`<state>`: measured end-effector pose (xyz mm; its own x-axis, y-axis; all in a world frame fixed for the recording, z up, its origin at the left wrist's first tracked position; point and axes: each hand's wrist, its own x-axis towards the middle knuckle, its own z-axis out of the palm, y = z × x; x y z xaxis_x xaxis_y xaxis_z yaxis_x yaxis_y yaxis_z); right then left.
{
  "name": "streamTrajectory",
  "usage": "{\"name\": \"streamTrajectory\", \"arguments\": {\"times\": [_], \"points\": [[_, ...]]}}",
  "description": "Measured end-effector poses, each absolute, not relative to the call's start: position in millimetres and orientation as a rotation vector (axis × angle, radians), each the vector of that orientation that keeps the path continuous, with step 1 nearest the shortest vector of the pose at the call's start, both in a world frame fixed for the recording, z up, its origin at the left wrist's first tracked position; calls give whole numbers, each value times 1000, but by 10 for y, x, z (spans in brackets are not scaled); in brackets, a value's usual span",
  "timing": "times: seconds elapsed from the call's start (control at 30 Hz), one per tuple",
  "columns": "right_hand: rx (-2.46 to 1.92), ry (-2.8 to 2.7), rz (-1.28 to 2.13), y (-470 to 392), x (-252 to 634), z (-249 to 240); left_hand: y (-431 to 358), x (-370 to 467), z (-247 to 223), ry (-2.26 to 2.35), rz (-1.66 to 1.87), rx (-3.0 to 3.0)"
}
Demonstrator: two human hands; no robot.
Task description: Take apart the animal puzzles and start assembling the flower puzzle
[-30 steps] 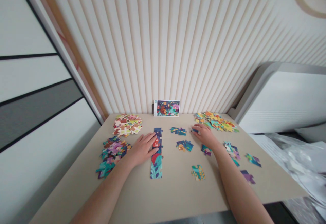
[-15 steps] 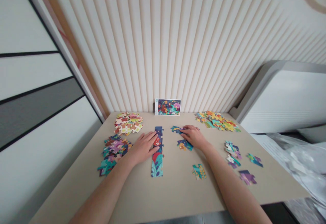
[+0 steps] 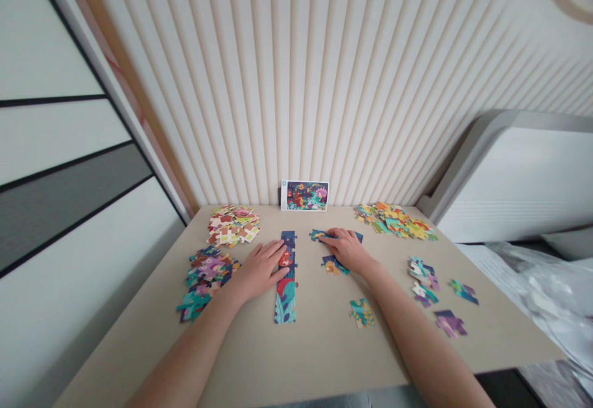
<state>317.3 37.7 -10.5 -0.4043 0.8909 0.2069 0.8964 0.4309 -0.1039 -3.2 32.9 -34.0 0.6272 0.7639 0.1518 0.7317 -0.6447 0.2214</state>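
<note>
My left hand (image 3: 260, 270) lies flat with fingers spread, its fingertips on a narrow vertical strip of joined puzzle pieces (image 3: 286, 304) in blue, red and teal. My right hand (image 3: 346, 248) is to the right of the strip, fingers bent down over a dark blue puzzle piece (image 3: 319, 235). More dark blue puzzle shows past the knuckles; the hand hides whether these parts join. Just below, an orange and blue puzzle piece (image 3: 330, 265) is partly covered by the same hand. Nearer me lies a teal puzzle piece with yellow leaves (image 3: 362, 313).
A picture card (image 3: 306, 196) stands against the ribbed wall. Heaps of red-cream pieces (image 3: 233, 225) and purple-teal pieces (image 3: 210, 278) lie left. Yellow pieces (image 3: 396, 219) are heaped back right; several loose pieces (image 3: 423, 281) lie on the table (image 3: 315, 358) at right.
My right hand has shifted slightly left over the dark blue piece, and more blue puzzle now shows on its right side. My left hand stays on the strip.
</note>
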Motion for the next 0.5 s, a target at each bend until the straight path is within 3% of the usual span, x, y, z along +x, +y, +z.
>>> {"name": "streamTrajectory", "arguments": {"times": [0.5], "points": [[-1447, -2327, 23, 429, 3572, -215, 343, -45, -379, 1234, 382, 2735]]}}
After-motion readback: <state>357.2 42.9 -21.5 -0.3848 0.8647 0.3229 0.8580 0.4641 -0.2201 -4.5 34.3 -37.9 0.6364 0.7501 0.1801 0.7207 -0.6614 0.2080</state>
